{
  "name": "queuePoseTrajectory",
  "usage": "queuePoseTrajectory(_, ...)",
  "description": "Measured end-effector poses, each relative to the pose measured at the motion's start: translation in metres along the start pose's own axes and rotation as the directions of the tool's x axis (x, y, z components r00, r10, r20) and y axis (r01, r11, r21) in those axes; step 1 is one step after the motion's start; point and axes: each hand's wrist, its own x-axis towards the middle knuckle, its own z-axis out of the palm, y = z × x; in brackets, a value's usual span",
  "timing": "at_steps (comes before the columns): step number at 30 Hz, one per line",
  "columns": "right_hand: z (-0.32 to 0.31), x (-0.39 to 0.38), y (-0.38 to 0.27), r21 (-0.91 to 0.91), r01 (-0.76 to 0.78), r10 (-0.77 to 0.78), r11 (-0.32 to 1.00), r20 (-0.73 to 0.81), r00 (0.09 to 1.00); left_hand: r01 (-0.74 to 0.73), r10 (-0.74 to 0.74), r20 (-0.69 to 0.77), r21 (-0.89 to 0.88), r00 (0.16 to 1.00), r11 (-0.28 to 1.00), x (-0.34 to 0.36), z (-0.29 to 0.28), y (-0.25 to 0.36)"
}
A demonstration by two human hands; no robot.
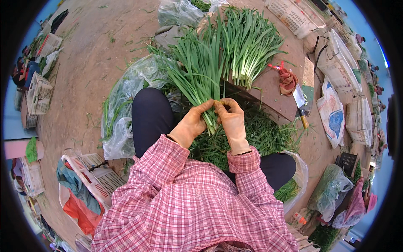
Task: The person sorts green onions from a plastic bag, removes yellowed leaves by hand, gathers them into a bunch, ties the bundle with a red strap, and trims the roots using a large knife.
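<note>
Clasping a bunch of long green chive-like leaves [200, 80] near its pale cut ends, the gloved left hand [191, 126] and gloved right hand [232, 122] met in a closed grip between the knees. The bunch's long axis ran up and away from both hands, leaning slightly left. Beyond lay another green bunch [247, 42] on a brown board [273, 94], a cleaver [300, 103] beside it.
</note>
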Motion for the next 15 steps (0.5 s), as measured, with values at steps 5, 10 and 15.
queuePoseTrajectory(5,-0.002,-0.006,0.002,-0.036,0.104,-0.099,0.994,0.123,0.987,-0.039,0.049,-0.112,0.083,0.993,0.996,0.004,0.010,0.000)
queuePoseTrajectory(10,-0.011,-0.021,-0.002,-0.060,0.098,-0.085,0.993,0.183,0.979,-0.069,0.121,-0.269,0.195,0.956,0.978,0.004,0.037,-0.004)
queuePoseTrajectory(15,-0.033,-0.080,-0.048,-0.027,-0.041,0.049,0.999,0.591,0.805,-0.021,0.105,-0.312,0.261,0.944,0.965,0.004,0.028,0.012)
